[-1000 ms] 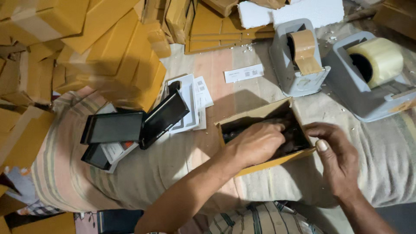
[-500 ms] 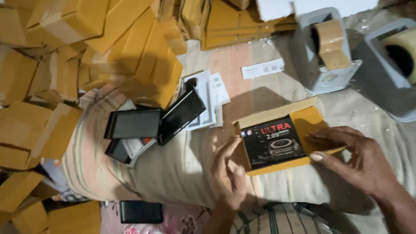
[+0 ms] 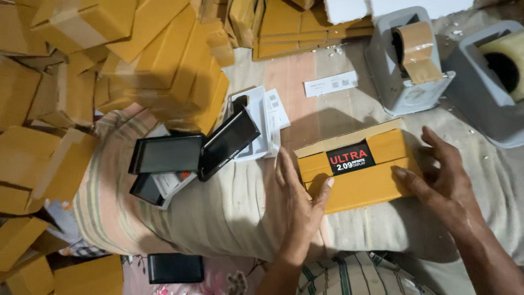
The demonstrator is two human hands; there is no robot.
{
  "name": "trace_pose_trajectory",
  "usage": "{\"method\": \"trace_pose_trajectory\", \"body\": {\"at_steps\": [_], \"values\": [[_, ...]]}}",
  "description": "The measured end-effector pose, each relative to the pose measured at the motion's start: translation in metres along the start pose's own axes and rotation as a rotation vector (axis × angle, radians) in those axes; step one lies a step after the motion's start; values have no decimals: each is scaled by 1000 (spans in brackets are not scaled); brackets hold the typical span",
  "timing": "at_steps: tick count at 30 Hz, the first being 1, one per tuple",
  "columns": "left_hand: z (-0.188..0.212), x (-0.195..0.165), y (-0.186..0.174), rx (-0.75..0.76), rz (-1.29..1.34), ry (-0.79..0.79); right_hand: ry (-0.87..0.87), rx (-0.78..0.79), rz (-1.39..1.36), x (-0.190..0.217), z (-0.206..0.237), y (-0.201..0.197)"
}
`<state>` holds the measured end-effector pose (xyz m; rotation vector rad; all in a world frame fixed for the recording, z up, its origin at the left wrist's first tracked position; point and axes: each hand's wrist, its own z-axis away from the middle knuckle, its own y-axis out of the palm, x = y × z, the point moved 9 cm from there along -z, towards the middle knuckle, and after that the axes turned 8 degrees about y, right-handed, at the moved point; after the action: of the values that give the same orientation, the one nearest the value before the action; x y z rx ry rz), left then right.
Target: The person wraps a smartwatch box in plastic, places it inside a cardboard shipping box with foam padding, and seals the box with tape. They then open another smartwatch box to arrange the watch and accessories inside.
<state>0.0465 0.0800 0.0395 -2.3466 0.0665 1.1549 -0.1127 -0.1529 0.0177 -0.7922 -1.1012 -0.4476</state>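
A small yellow cardboard box (image 3: 360,183) lies on the cloth-covered surface in front of me, its flaps folded partly over a black product box (image 3: 350,158) inside. My left hand (image 3: 297,199) presses against the box's left end, thumb on its front flap. My right hand (image 3: 445,177) grips the right end, thumb on the top flap and fingers spread behind it.
Black flat boxes (image 3: 194,150) and white leaflets (image 3: 262,120) lie left of the box. A heap of yellow cartons (image 3: 109,71) fills the left side. Two grey tape dispensers (image 3: 406,60) (image 3: 491,76) stand at the back right. Another black box (image 3: 174,267) lies near bottom left.
My left hand came out of the open carton; both hands then folded its flaps over the black box inside. The view shifted slightly right.
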Motion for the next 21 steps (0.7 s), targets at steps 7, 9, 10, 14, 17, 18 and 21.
{"method": "trace_pose_trajectory", "body": {"at_steps": [7, 9, 10, 14, 17, 18, 21], "values": [[6, 14, 9, 82, 83, -52, -622, 91, 194, 59, 10, 16], [9, 2, 10, 134, -145, 105, -690, 70, 293, 65, 15, 22], [11, 1, 12, 166, -127, 122, -674, 72, 328, 64, 15, 26], [20, -4, 15, 270, -72, 111, -746, -64, 753, 69, 28, 37], [22, 0, 20, 340, -146, 73, -782, -143, 1059, 75, 29, 69], [22, 2, 23, 367, -186, 68, -773, -77, 1036, 77, 30, 83], [24, 1, 22, 315, -102, 81, -894, 57, 1030, 92, 34, 131]]}}
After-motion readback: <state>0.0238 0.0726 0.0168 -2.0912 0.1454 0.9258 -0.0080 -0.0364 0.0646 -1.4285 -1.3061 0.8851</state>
